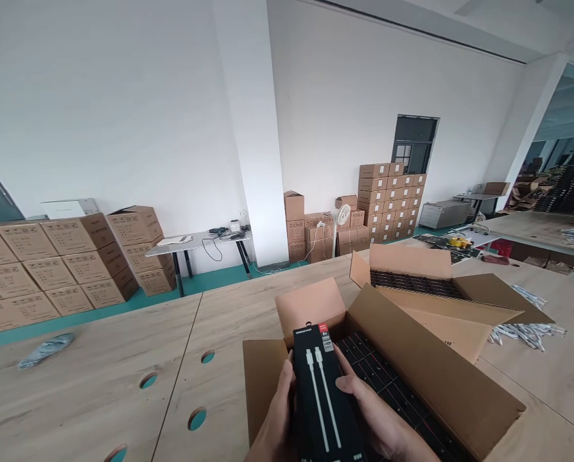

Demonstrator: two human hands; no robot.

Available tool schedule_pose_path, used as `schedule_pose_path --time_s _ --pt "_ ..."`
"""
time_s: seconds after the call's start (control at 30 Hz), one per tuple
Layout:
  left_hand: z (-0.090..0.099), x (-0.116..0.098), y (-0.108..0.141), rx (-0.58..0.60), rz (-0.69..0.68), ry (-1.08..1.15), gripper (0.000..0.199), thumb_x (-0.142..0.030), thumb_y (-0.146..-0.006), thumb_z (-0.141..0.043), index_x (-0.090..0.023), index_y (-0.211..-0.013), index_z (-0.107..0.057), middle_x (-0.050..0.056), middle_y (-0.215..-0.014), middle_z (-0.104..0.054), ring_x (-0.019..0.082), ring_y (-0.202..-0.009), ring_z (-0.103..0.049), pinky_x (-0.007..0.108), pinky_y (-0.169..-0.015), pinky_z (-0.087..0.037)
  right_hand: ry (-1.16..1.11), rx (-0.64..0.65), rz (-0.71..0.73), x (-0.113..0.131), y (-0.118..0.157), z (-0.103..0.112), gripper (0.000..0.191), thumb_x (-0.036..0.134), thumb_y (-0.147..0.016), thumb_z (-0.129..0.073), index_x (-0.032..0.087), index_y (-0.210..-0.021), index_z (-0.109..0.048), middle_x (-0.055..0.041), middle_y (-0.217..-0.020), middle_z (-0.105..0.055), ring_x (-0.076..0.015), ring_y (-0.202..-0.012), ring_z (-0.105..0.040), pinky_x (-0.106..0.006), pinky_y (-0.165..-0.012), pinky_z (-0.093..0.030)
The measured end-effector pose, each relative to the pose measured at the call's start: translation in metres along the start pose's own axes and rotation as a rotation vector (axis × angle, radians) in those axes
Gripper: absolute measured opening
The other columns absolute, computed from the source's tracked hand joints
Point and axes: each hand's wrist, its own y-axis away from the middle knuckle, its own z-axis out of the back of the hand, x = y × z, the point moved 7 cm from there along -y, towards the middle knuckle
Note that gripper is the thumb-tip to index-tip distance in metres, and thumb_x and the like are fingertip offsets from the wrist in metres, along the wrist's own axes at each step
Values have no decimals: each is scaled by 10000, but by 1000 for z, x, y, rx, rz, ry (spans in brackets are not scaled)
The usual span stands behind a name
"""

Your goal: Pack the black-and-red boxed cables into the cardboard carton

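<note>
The wooden counter (99,366) runs wide and bare to the left, with round cut-out holes along its seam; a crumpled plastic bag (46,350) lies far off near its back edge. To the right, an open carton (441,385) crowds close, its raised flaps hemming in the hands, and a second carton (412,273) stands just behind it. The black cable package (323,398) is held upright over the near carton's left corner. The left hand (275,420) wraps its fingers (287,378) along the package's left edge; the right hand (388,427) closes its fingers on the right edge, thumb pressed to the side.
</note>
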Motion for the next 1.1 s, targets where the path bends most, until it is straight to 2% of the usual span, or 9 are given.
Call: schedule_pose_path --time_s 0.07,0.17,0.27,0.37,0.47,0.6,0.77,0.93,1.1 --pt "-1 3 -4 -41 30 41 620 -714 -883 -547 -186 -1177 -683 104 -1064 -765 308 -1119 -683 432 -997 -520 -49 -29 -122 -11 3 6 702 465 -700 -676 254 -1359 -562 -90 -1153 -753 -268 -928 -717 -397 -834 -564" --pt "6 5 -8 -164 72 39 402 -513 -848 -701 -158 -1037 -701 102 -975 -770 291 -1032 -704 389 -917 -541 -40 -129 -263 -23 9 25 444 467 -682 -594 171 -998 -692 -92 -773 -747 -218 -666 -672 -318 -653 -537" --pt "14 -12 -11 -292 2 -100 229 -327 -784 -735 -160 -933 -686 89 -873 -759 272 -857 -712 385 -796 -547 121 -144 -102 0 2 38 347 332 -636 -569 214 -941 -684 -16 -713 -710 -199 -635 -636 -289 -601 -489" --pt "3 -47 -21 -308 -155 -223 238 -205 -706 -729 -174 -936 -673 66 -892 -753 246 -846 -692 354 -780 -518 413 -124 177 48 -19 41 416 242 -622 -557 228 -1008 -709 -3 -874 -751 -233 -850 -670 -335 -797 -516" --pt "-20 -91 -36 -331 -428 -466 434 -199 -702 -749 -206 -1119 -632 81 -1118 -725 273 -1046 -662 384 -912 -489 629 -171 409 95 -53 46 430 238 -653 -579 240 -1056 -728 -9 -1075 -760 -295 -1138 -618 -428 -1077 -418" --pt "-36 -116 -60 -428 -698 -713 697 -232 -713 -780 -248 -1346 -489 120 -1408 -518 304 -1314 -500 455 -1112 -374 690 -252 482 119 -109 64 345 264 -611 -701 238 -952 -746 -14 -926 -778 -339 -1077 -630 -508 -1065 -424" --pt "-15 -97 -81 -434 -751 -792 740 -321 -729 -800 -210 -1385 -477 156 -1392 -456 346 -1392 -385 503 -1177 -296 669 -225 487 109 -144 81 318 308 -567 -778 209 -867 -742 -29 -787 -761 -332 -927 -659 -518 -979 -473" --pt "4 -63 -74 -371 -716 -830 697 -493 -838 -719 -242 -1426 -441 156 -1441 -418 340 -1396 -390 500 -1153 -347 652 -151 467 95 -138 93 258 340 -625 -772 199 -840 -751 -38 -800 -757 -299 -881 -660 -493 -949 -492" --pt "10 -41 -64 -409 -711 -927 593 -504 -941 -571 -216 -1433 -410 167 -1426 -429 317 -1380 -407 504 -1176 -313 648 -112 444 85 -133 99 337 393 -626 -822 197 -895 -770 -58 -865 -770 -294 -881 -661 -498 -957 -493"
